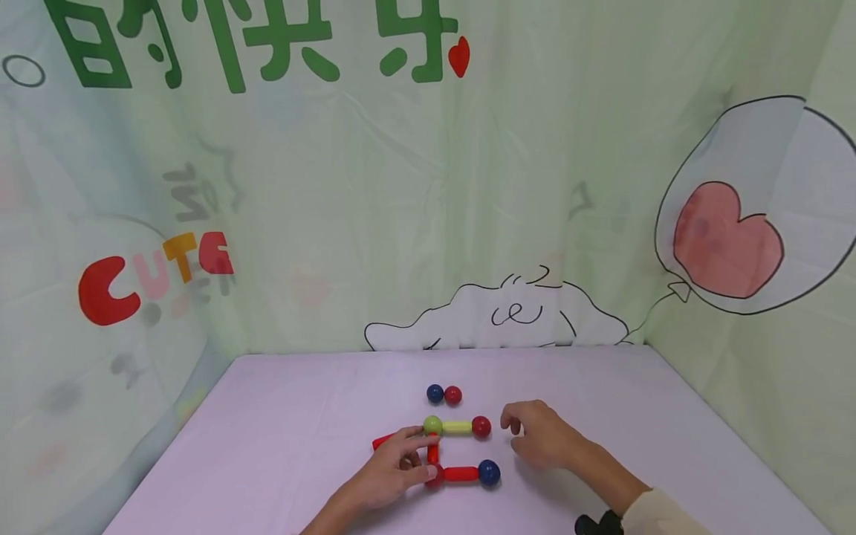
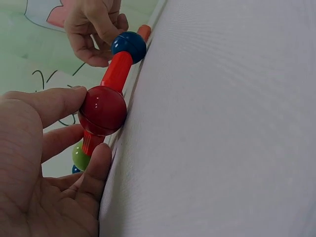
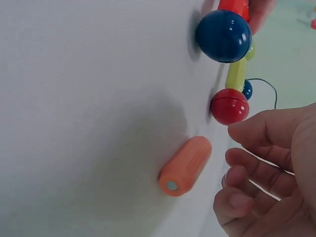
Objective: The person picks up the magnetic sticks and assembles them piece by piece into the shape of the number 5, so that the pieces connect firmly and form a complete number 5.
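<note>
Left grip [image 1: 391, 469] — touching red ball [image 2: 103, 112].

this looks like a small curtained play corner; whether in a home or elsewhere cannot be told. printed curtains [image 1: 414, 186] hang behind and at both sides, with green characters [image 1: 287, 33] at upper left, "cute" lettering [image 1: 179, 256] at left and a drawn balloon [image 1: 756, 163] at right. toy-like balls [image 1: 481, 427] and rods [image 1: 461, 473] lie on the tabletop [image 1: 281, 431].
</note>
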Demonstrator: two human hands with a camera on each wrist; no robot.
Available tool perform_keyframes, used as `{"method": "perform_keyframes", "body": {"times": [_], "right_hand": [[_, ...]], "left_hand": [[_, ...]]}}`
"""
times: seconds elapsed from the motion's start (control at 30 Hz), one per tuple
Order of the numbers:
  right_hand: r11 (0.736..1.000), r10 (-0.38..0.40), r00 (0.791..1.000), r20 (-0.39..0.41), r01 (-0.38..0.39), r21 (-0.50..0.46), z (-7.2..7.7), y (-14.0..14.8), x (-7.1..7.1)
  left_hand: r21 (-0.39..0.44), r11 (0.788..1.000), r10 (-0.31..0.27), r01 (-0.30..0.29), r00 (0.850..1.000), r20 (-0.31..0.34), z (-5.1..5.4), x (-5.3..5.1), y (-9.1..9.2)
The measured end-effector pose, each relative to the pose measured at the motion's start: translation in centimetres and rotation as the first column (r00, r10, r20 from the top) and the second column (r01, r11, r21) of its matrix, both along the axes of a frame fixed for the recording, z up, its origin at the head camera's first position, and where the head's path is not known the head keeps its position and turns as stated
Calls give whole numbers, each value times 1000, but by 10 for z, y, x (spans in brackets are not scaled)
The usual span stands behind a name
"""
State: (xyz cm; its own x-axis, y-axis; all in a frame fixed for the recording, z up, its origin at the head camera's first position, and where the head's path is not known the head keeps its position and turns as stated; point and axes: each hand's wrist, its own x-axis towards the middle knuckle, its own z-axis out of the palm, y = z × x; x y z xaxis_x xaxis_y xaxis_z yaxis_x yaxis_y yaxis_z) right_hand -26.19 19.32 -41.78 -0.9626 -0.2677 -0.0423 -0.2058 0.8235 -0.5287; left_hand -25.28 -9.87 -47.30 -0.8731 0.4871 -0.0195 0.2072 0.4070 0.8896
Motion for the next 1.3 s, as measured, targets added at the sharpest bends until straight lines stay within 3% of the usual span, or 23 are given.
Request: {"method": "perform_keyframes", "body": {"times": [0.17, 0.47, 0.9, 1.3], "right_hand": [[998, -44, 999, 19, 43, 43, -2, 1, 0], [996, -46, 999, -12, 47, 70, -10, 9, 2], [998, -61, 998, -25, 62, 15, -24, 17, 6], [997, -79, 997, -11, 79, -6, -23, 16, 12]], "left_hand": [[-4, 1000, 4, -4, 1000, 0, 1, 0, 0], [6, 1000, 1, -1, 1000, 8, -5, -3, -1], [19, 1000, -18, 18, 1000, -3, -4, -4, -1], [30, 999, -13, 12, 999, 29, -4, -2, 0]]}}
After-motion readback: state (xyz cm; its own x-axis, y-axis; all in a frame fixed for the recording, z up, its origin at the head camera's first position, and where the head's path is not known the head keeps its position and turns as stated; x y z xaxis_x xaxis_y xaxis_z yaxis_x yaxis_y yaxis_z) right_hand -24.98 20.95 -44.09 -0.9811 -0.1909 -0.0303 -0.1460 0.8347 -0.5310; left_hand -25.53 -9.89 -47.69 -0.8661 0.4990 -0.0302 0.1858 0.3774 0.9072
